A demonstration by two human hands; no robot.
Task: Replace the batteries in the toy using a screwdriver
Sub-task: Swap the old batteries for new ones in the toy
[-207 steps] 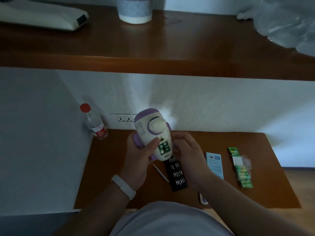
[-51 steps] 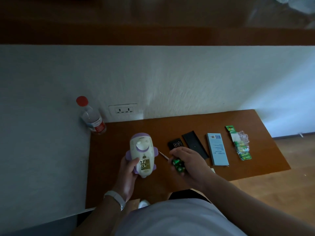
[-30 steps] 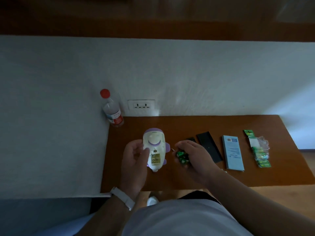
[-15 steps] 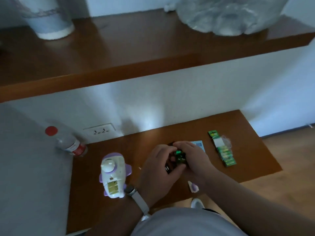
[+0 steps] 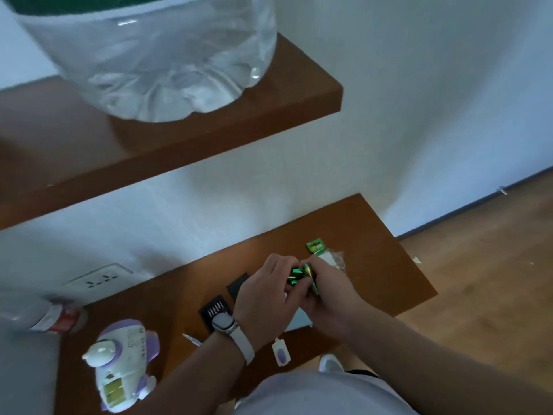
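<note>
The white and purple toy (image 5: 124, 363) lies on the brown table (image 5: 374, 232) at the lower left, its battery compartment open and facing up. My left hand (image 5: 266, 298) and my right hand (image 5: 326, 292) meet above the table's right half, both closed around shiny green batteries (image 5: 299, 277). The small battery cover (image 5: 281, 353) lies near the front edge. A thin screwdriver (image 5: 191, 339) lies partly hidden under my left forearm. A green battery pack (image 5: 315, 246) lies just beyond my hands.
A black bit case (image 5: 215, 310) and its black lid (image 5: 238, 284) lie left of my hands. A water bottle (image 5: 45, 317) stands at the far left by a wall socket (image 5: 98, 278). A wooden shelf (image 5: 209, 139) above carries a large clear bottle (image 5: 155, 55).
The toy has been set down on the table at the left. My left hand has left it and joined my right hand on the green batteries. The camera view has shifted right and up.
</note>
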